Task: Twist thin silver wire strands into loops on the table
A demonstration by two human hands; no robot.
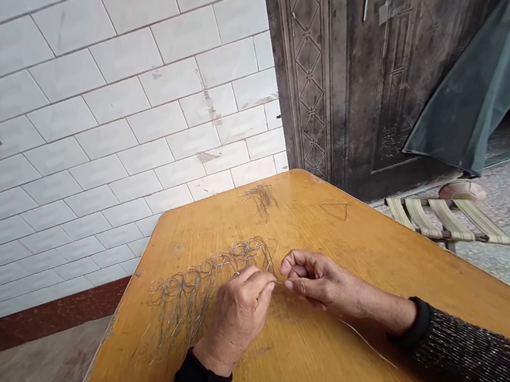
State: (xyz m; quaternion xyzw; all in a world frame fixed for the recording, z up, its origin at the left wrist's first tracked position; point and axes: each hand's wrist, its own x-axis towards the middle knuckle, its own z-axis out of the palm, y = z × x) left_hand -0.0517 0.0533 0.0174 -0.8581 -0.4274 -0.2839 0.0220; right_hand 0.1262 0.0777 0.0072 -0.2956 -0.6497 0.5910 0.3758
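Near the middle of the table, my left hand (240, 304) pinches a thin metal wire between thumb and fingertips. My right hand (326, 280) faces it a short gap away, fingers curled, with thumb and forefinger closed on the same wire. A loose length of wire (370, 345) comes out below my right hand and trails toward the table's front right. Just beyond and left of my left hand lies a row of several looped wires (194, 277), their long ends fanned toward me. How the wire runs inside my fingers is hidden.
The wooden table (288, 376) reaches to a white tiled wall (147, 111). A bundle of thin wires (263, 197) lies at its far end, and a bent wire (337, 209) near the right edge. A strapped folding stool (447, 219) stands on the floor at right, before a dark door (361, 67).
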